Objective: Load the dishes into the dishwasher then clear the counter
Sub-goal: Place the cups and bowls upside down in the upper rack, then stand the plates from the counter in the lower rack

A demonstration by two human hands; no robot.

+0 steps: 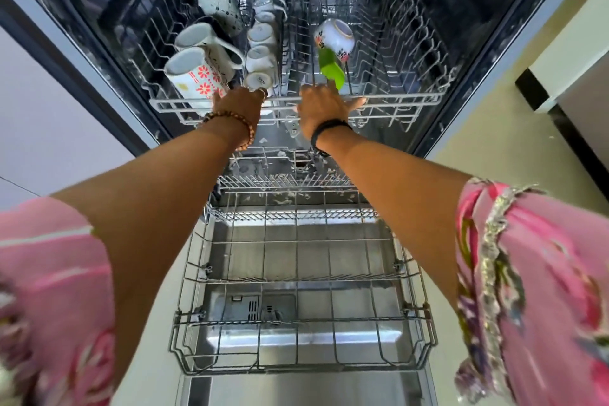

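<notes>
The dishwasher stands open with both racks pulled out. The upper rack [412,101] holds three tall patterned mugs [192,74] on the left, a row of small white cups [260,58] in the middle, a floral bowl [334,36] and a green utensil [331,71] on the right. My left hand [239,102] grips the upper rack's front rail below the cups. My right hand [324,107] rests on the same rail, fingers spread flat along it beside the green utensil. The lower rack [296,320] holds nothing that I can see.
The open dishwasher door [296,386] lies flat under the lower rack. White cabinet fronts [43,115] flank the left side. A pale floor [494,128] and a white unit with a dark base [566,76] lie to the right.
</notes>
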